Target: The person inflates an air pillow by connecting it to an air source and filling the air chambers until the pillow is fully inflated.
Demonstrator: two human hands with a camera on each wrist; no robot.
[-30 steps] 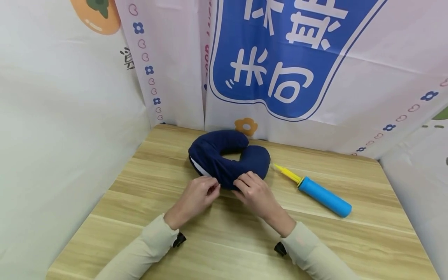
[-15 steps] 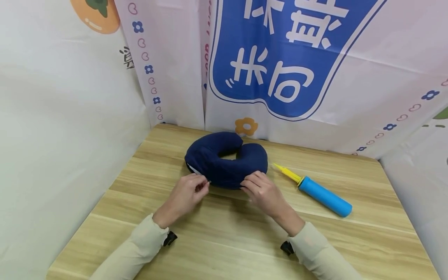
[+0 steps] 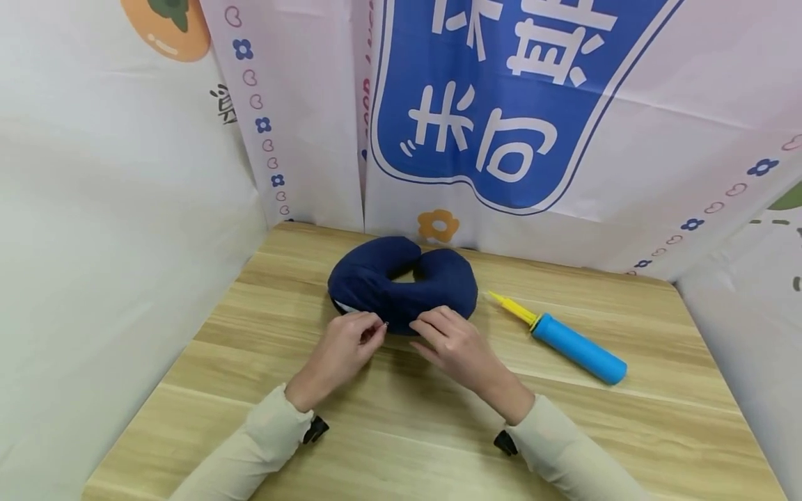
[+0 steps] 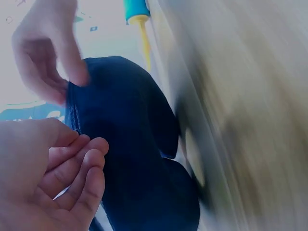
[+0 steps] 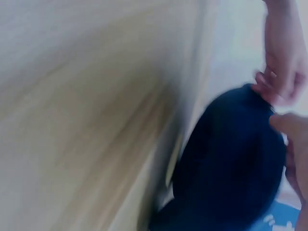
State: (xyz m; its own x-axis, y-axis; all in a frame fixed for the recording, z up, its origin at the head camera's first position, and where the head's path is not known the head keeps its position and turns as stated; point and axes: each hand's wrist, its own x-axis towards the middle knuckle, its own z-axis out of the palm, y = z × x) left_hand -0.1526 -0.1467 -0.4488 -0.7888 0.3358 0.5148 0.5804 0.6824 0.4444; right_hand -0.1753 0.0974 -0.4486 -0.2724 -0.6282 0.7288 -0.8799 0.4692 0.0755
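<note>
A navy U-shaped neck pillow (image 3: 366, 282) lies on the table with its gap facing the back wall. A white strip (image 3: 344, 306) shows through an unzipped stretch of its edge at the left. My left hand (image 3: 344, 348) pinches a small metal zipper pull (image 3: 386, 324) at the front edge; the zipper (image 4: 73, 113) runs along the seam in the left wrist view. Just to the right, my right hand (image 3: 454, 348) is at the same edge, with its thumb and fingers apart on either side of the seam. The right wrist view shows its thumb (image 5: 284, 122) beside the seam.
A blue hand pump (image 3: 579, 349) with a yellow nozzle (image 3: 514, 307) lies right of the pillow, nozzle toward it. The wooden table (image 3: 664, 417) meets a printed cloth wall (image 3: 313, 139) close behind the pillow.
Both hands shifted left with the pillow, then the left came back a little to the right. My right hand slid left along the edge, nearer the left. Less white shows at the seam.
</note>
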